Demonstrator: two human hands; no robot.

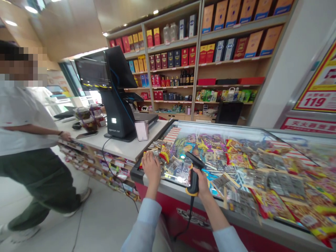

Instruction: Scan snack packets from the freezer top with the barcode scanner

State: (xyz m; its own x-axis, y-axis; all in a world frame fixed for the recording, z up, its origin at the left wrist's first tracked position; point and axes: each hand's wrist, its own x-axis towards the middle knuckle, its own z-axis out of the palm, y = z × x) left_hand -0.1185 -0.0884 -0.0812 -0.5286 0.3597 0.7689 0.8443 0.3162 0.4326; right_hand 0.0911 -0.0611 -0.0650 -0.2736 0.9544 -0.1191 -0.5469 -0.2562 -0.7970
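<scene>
Light-blue sleeves lead to a right hand wrapped round a barcode scanner above the chest freezer, and a left hand, close-set fingers covering snack packets, pinching or not I cannot tell, which the cord could drag off if swung.

Wall poster, right: number "119" in large red digits on a pale field; smaller characters above it, too blurred to read.
Red sign below poster: white Chinese characters, apparently beginning "灭火器"; remainder unclear.
Till stand: pale maker's mark low on the dark front, seemingly "QHUA"; final letters uncertain.
Red chest front: large white lettering, partly behind a cable; not legible.
Snack packets: printed wrappers; wording too small to read.
Shelved boxes: printed brand marks, indistinct.
</scene>
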